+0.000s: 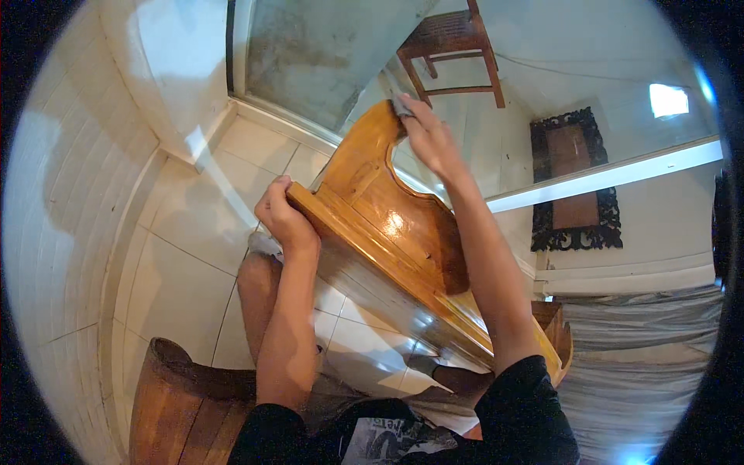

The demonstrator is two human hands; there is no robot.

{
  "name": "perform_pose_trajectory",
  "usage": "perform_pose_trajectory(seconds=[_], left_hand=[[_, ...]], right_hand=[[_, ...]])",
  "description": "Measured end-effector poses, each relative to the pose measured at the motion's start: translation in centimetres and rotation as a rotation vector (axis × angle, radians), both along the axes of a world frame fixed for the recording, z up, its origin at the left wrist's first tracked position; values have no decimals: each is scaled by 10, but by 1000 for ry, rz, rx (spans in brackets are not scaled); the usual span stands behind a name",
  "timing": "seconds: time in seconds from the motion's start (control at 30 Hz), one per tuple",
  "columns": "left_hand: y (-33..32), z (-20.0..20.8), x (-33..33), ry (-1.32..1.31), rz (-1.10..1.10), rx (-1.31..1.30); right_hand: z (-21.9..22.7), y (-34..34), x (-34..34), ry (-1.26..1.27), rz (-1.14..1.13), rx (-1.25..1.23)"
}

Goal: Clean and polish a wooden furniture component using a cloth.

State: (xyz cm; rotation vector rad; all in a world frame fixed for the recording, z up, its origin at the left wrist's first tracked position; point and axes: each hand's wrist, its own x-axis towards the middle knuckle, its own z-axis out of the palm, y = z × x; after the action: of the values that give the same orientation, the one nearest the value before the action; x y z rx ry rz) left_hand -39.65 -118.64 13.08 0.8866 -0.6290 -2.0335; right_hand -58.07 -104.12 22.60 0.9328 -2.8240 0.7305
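A glossy orange-brown wooden piece of furniture (364, 203) with a scalloped, curved panel and a straight moulded front edge stands tilted across the middle of the head view. My left hand (285, 213) is closed round the left end of that moulded edge. Up at the tip of the curved panel, my right hand (428, 143) presses a small grey cloth (401, 105) against the wood. Part of the cloth is hidden under the fingers. Both forearms reach forward from the lower edge, the right one passing over the furniture's right side.
A brown curved wooden seat part (182, 395) lies at lower left. Ahead are a large glass pane (318, 54), a wooden chair (453, 46) and a dark carved frame (577, 182). Grey curtain cloth (635, 349) hangs at right. Pale tiles (186, 256) cover the floor.
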Motion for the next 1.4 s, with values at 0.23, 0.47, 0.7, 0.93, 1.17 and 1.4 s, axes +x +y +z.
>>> perform_pose_trajectory(seconds=[0.23, 0.47, 0.7, 0.93, 1.17, 1.4], left_hand=[[0, 7, 2, -10, -31, 18], [0, 13, 2, -26, -16, -40], [1, 19, 3, -6, -18, 30], [0, 12, -1, 22, -12, 56], [-3, 19, 4, -32, -104, -9], [-9, 25, 1, -66, -73, 120]], right_hand=[[12, -2, -25, -112, -83, -13], [7, -7, 25, 41, 147, -61], [24, -14, 139, -7, 491, 64], [12, -37, 95, 131, 368, 54], [6, -60, 53, 296, 290, 35], [13, -51, 125, 139, 592, 31]])
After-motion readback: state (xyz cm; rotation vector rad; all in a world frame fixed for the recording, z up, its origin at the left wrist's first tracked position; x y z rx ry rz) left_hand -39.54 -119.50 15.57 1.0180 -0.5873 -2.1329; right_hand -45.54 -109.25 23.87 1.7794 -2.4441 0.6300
